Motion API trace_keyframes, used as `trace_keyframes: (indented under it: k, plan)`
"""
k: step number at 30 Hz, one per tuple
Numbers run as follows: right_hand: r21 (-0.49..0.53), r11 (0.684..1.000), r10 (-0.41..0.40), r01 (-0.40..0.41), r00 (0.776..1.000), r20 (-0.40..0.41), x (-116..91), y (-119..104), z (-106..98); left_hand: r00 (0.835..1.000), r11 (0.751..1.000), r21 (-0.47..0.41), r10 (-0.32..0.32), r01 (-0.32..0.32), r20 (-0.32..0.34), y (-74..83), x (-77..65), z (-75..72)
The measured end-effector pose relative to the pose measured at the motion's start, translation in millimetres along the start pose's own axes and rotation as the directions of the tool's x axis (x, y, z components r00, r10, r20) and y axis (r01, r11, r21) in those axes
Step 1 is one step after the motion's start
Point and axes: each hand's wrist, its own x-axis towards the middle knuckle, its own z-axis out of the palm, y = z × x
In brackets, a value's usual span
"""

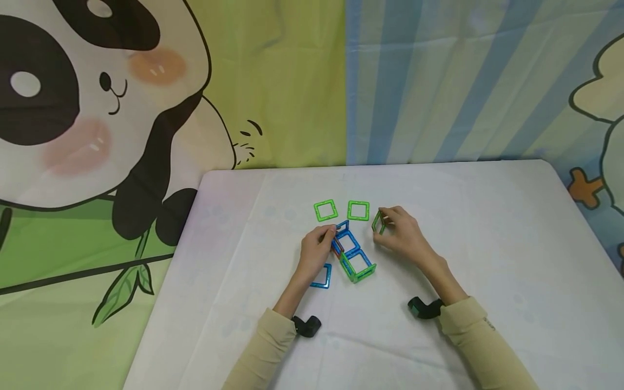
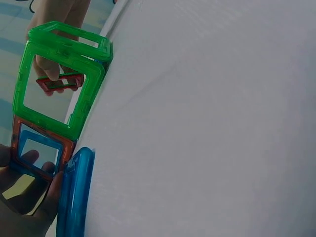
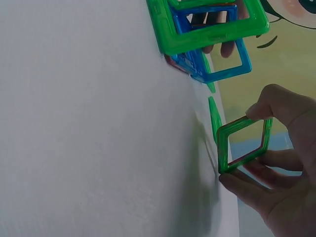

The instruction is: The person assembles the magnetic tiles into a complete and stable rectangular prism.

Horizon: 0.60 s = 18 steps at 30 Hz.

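Observation:
My left hand [image 1: 316,250] grips the far left end of a small structure of magnetic square tiles. Two blue tiles [image 1: 352,253] lie flat as its base, and green tiles [image 2: 54,128] stand up at its near end. A red tile [image 2: 49,133] stands along its left side, beside my left fingers. At the far end, a blue tile [image 1: 343,224] is raised. Off to the right, my right hand [image 1: 403,234] pinches a green square tile [image 3: 223,150] on edge between thumb and fingers; red shows along its inner edge.
Two loose green tiles [image 1: 324,202] [image 1: 358,203] lie flat beyond the structure. A loose blue tile [image 1: 327,276] lies by the left wrist. All are on a white-covered table [image 1: 487,227], with a printed curtain [image 1: 283,81] behind its far edge.

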Motion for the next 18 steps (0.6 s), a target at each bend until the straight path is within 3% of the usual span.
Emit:
trace_keyframes:
  k: [5,8,13,18]
  plan:
    - [0.077,0.995,-0.060,0.058,0.998,0.034,0.1,-1.7,2.7,1.000,1.000,-0.002,0.003,-0.003,0.001,-0.3,-0.1,-0.4]
    - [0.171,0.984,-0.060,0.044,0.994,0.086,0.6,-3.0,2.9,1.000,1.000,-0.001,0.005,-0.005,0.000,-0.4,0.3,-0.6]
    - [0.355,0.934,-0.039,-0.030,0.982,0.186,1.1,-5.2,1.0,1.000,1.000,0.005,0.017,-0.017,0.001,-1.5,1.2,-0.4]
    - [0.447,0.893,-0.082,-0.045,0.962,0.260,2.2,-6.0,2.8,1.000,1.000,0.014,0.024,-0.024,0.008,-1.8,1.4,-0.1]
